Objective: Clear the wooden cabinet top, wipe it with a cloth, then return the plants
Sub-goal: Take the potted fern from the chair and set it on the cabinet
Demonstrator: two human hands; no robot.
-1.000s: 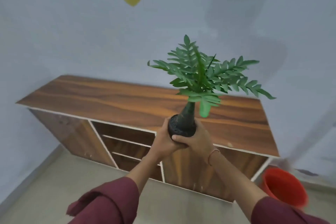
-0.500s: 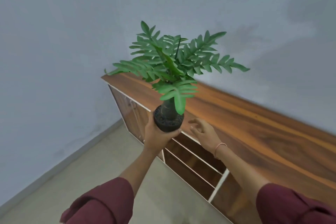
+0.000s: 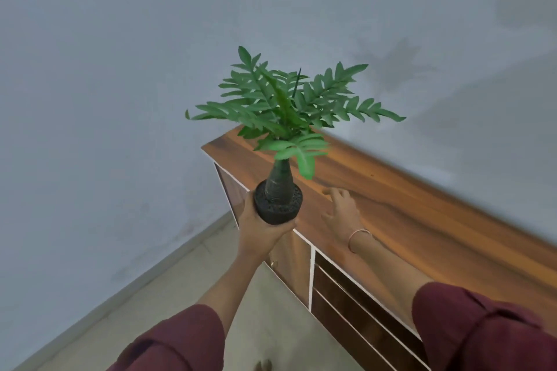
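Black pot (image 3: 278, 205) in left hand (image 3: 259, 230), right hand (image 3: 342, 214) splayed

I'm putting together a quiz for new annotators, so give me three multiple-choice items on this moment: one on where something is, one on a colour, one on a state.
1. Where is the plant?
A) standing on the cabinet top
B) held up in the left hand
C) on the floor

2. What colour is its pot?
A) black
B) red
C) white

3. How is the right hand?
A) gripping the pot
B) open, holding nothing
C) holding a cloth

Answers:
1 B: the left hand grips the pot from below, in front of the cabinet's end.
2 A: the pot is plainly black.
3 B: it is apart from the pot, over the wood.
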